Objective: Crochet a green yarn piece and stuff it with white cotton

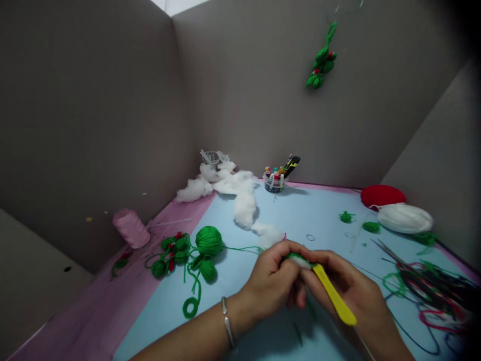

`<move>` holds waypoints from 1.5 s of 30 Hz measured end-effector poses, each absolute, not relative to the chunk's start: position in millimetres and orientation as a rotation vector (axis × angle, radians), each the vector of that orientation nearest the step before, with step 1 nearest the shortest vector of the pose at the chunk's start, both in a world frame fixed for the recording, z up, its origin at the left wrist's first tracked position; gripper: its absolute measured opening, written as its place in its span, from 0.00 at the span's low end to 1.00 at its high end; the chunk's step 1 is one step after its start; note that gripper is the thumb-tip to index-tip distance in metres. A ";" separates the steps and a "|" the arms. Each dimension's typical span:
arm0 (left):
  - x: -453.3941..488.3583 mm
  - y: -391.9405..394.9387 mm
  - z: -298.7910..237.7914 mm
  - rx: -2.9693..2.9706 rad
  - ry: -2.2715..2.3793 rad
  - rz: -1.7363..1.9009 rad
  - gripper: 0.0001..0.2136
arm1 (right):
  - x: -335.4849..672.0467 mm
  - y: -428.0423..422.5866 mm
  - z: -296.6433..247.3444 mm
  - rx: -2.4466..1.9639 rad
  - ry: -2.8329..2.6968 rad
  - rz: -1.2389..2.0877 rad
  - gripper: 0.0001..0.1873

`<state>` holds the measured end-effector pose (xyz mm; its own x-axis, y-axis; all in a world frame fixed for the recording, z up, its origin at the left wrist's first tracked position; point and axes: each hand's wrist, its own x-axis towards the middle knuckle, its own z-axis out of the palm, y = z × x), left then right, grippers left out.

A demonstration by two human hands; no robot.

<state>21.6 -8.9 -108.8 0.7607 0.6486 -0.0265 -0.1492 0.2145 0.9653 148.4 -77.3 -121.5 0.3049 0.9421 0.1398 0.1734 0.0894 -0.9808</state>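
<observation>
**Pinching a yellow crochet hook (334, 293) against soft green yarn**

Your right hand (347, 283) is curled round the hook's flat handle, fingers closed. Your left hand (268, 283) pinches a small green-and-white crocheted piece (298, 260) where the hook's end disappears, both hands pressed close together above the sheet. That piece looks very light and squashy, so take it by its edge between finger and thumb; a hard squeeze would flatten it. The thin green yarn (240, 247) trailing toward the joined green crocheted balls (208, 240) could snag, so keep it slack. Beneath your hands lies a pale blue sheet (311, 210) on a pink board (105, 301). Fluffy cotton wadding (244, 205) runs across the sheet, a tangle of coloured threads (428, 293) sits to your right, and grey card walls (93, 125) box the corner.
</observation>
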 end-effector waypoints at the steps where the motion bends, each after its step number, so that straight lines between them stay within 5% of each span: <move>1: 21.5 -8.5 -108.5 1.240 0.472 0.595 0.12 | 149.3 -77.1 -118.4 -1.366 -1.132 0.822 0.15; 13: 23.5 -16.6 -110.0 1.226 0.523 0.671 0.12 | 145.1 -76.2 -118.5 -1.442 -1.009 0.838 0.18; 26: 18.8 -14.6 -103.5 1.152 0.389 0.573 0.17 | 154.6 -79.3 -125.4 -1.529 -1.179 0.498 0.13; 30: 19.8 -14.7 -104.1 1.111 0.336 0.602 0.21 | 163.3 -77.7 -120.1 -1.371 -1.388 0.297 0.08; 40: 19.8 -16.1 -98.8 1.066 0.485 0.720 0.11 | 158.9 -80.8 -120.0 -1.254 -1.568 -0.204 0.17; 45: 20.1 -15.9 -97.2 1.051 0.468 0.755 0.09 | 170.0 -74.9 -106.1 -1.162 -1.858 -0.485 0.09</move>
